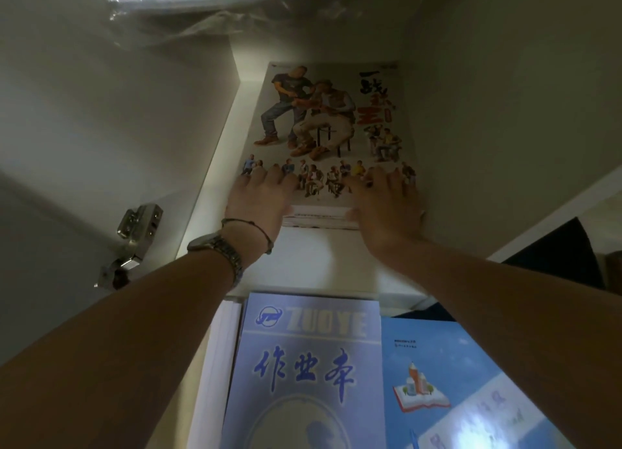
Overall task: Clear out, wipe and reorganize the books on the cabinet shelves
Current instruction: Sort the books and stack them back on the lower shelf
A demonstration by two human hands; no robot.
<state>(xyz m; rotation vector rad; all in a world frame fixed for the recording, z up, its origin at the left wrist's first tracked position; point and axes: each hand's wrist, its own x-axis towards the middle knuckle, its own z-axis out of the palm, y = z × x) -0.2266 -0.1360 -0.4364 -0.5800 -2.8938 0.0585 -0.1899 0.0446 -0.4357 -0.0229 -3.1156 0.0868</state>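
Note:
A book with a pale cover showing several figures point(331, 118) lies flat on top of a small stack deep inside the white cabinet shelf point(316, 263). My left hand point(259, 196) rests flat on its near left corner, fingers straight. My right hand point(387, 199) lies flat on the near right corner, fingers spread. Closer to me, a pale blue exercise book point(303, 371) lies on a white stack of paper, and a brighter blue book with a small castle picture point(447, 384) lies beside it on the right.
The white cabinet side wall point(101, 128) stands on the left, with a metal door hinge point(134, 236) fixed to it. Clear plastic wrap over something blue point(202, 4) hangs above. A dark object point(558, 253) sits at the right, outside the shelf.

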